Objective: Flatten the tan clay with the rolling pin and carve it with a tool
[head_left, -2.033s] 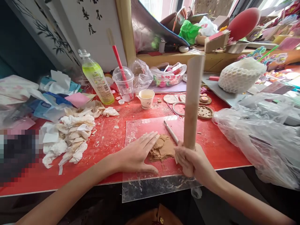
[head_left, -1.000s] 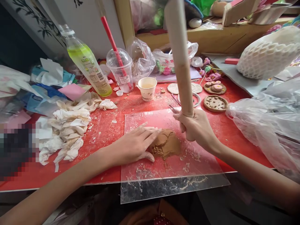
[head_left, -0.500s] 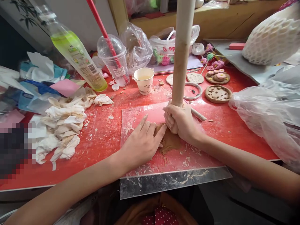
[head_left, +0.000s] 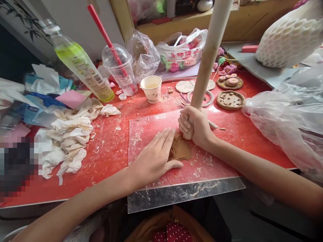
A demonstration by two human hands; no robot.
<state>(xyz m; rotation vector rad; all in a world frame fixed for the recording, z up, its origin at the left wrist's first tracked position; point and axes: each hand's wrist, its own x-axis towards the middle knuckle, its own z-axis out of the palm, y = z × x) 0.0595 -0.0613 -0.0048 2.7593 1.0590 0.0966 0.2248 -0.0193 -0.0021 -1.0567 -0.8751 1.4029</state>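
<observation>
My right hand is wrapped round the lower end of a long wooden rolling pin, which stands nearly upright and leans to the right at its top. A flattened piece of brown clay lies on a clear plastic sheet, just left of and below the pin's lower end. My left hand rests flat at the clay's left edge, fingers stretched out and thumb apart, covering part of it. Behind my right hand, a thin clay roll partly shows on the sheet.
Behind the sheet stand a paper cup, a domed plastic cup and a green drink bottle. Crumpled tissues lie left. Clay discs, a clay ring and a plastic bag are at right.
The rolling pin's top has tipped to the right and its lower end has come off the clay. My left hand has shifted, its fingers now together and thumb spread.
</observation>
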